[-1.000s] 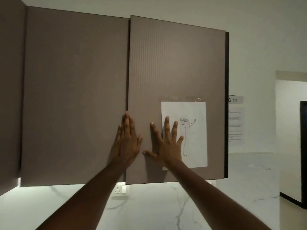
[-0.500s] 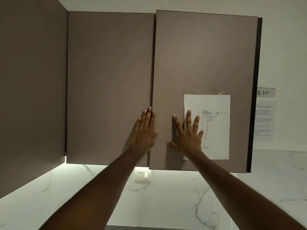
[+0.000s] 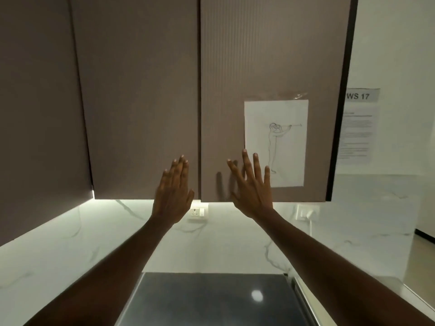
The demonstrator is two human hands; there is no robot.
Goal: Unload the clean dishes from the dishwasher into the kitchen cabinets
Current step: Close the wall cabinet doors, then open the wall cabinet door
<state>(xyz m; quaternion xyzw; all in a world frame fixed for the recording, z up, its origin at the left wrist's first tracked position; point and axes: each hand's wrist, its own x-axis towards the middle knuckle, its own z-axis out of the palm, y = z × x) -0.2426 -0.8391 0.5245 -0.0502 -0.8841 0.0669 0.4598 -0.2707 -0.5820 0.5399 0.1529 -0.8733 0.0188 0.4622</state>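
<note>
Taupe ribbed cabinet doors [image 3: 259, 55] hang shut overhead, three in view, above a white marble backsplash [image 3: 70, 231] and dark glossy countertop [image 3: 211, 300]. One taped drawing [image 3: 276, 142] (a figure sketch) sits on the rightmost door. The left hand [image 3: 173, 196] is raised with fingers together, the right hand [image 3: 253, 189] with fingers spread; whether either touches the doors, I cannot tell.

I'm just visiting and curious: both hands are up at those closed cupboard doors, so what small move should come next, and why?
Probably lower both hands toward the dishwasher for the next dish. The left hand and right hand are open and hold nothing, and both cabinet doors look shut, so nothing seems left to do here.
</note>
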